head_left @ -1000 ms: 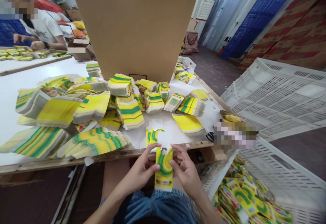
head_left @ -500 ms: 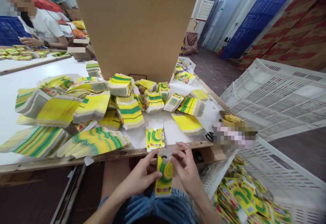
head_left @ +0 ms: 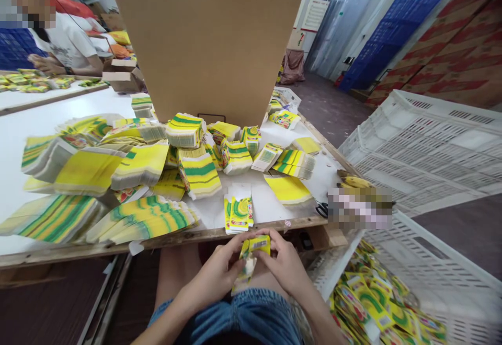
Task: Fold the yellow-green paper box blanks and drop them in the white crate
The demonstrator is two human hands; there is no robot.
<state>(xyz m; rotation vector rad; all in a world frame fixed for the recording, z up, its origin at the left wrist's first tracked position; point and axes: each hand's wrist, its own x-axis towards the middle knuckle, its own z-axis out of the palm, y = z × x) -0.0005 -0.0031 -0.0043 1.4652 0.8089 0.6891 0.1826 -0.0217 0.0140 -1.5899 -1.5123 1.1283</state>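
Observation:
Above my lap, just off the table's front edge, a small yellow and green carton [head_left: 260, 243] is held between my two hands. Its upper part shows a barcode and its lower part is turned and partly covered by fingers, with a whitish spot in the middle that I cannot make out. The fingers of my left hand [head_left: 219, 272] pinch it from the left side. From the right, my right hand [head_left: 285, 262] grips it with the thumb across its front. Two or so matching flat cartons [head_left: 240, 212] lie on the table right beyond my hands.
Stacks of flat cartons [head_left: 152, 217] spread over the white table [head_left: 207, 222]. A tall cardboard sheet [head_left: 212, 42] stands behind them. Scissors [head_left: 322, 209] and bananas [head_left: 356, 182] lie at the right edge. A white crate [head_left: 431, 253] holds many cartons. A person [head_left: 74, 42] sits far left.
The carton was upright with its front facing me; now its top is turned so a barcode shows. My right hand's fingers have closed in around it.

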